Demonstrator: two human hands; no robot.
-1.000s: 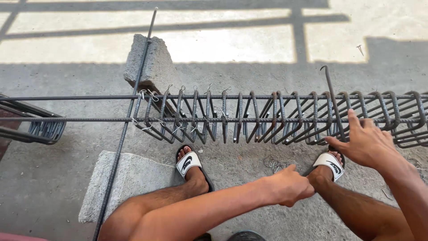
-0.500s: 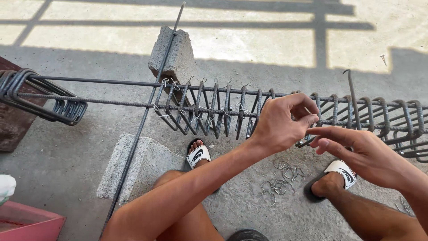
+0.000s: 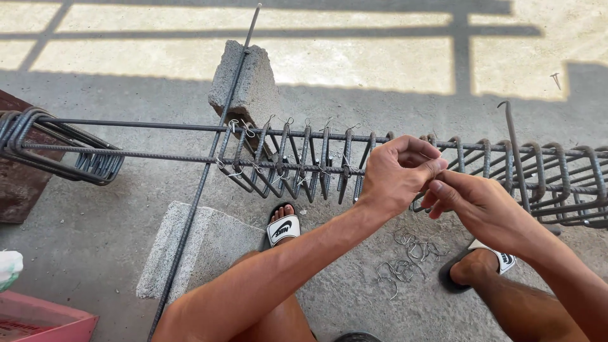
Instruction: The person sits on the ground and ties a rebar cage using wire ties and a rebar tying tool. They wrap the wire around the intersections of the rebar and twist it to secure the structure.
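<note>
Left hand (image 3: pixel 398 172) up from low near knee, now raised at rebar cage (image 3: pixel 304 158), fingers pinched. Right hand (image 3: pixel 476 204) off stirrups (image 3: pixel 544 177), drawn in, fingertips meeting left hand. View shifted right and down: loose tie wires (image 3: pixel 405 256) on floor now visible, pink tray (image 3: pixel 44 320) entering bottom left.

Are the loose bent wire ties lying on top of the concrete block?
No, the loose wire ties lie on the bare concrete floor between the person's feet, well apart from the concrete block behind the rebar cage.
</note>
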